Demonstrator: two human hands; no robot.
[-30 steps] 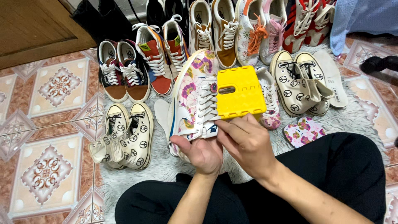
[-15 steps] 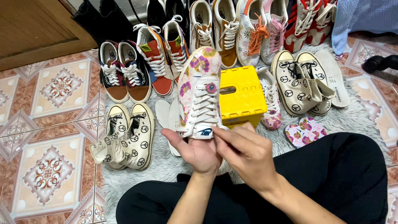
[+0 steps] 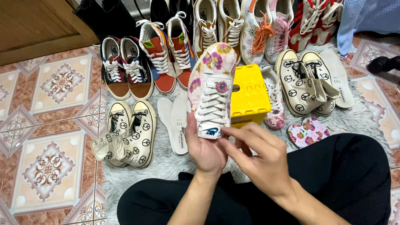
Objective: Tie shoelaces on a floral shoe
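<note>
The left hand (image 3: 207, 151) fingers grasp a floral canvas sneaker (image 3: 211, 89) from beneath; its heel is hidden. The right hand (image 3: 262, 160) fingers, loosely curled, touch its laced tongue.

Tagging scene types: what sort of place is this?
Likely a home floor, not a shop: patterned floor tiles, a grey shaggy rug covered in sneakers, a wooden door. The left hand holds a floral sneaker.

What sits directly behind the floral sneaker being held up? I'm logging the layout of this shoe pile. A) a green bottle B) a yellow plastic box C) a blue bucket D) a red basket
B: a yellow plastic box stands on the grey shaggy rug just behind the white floral canvas sneaker, which the left hand supports from below.
</note>
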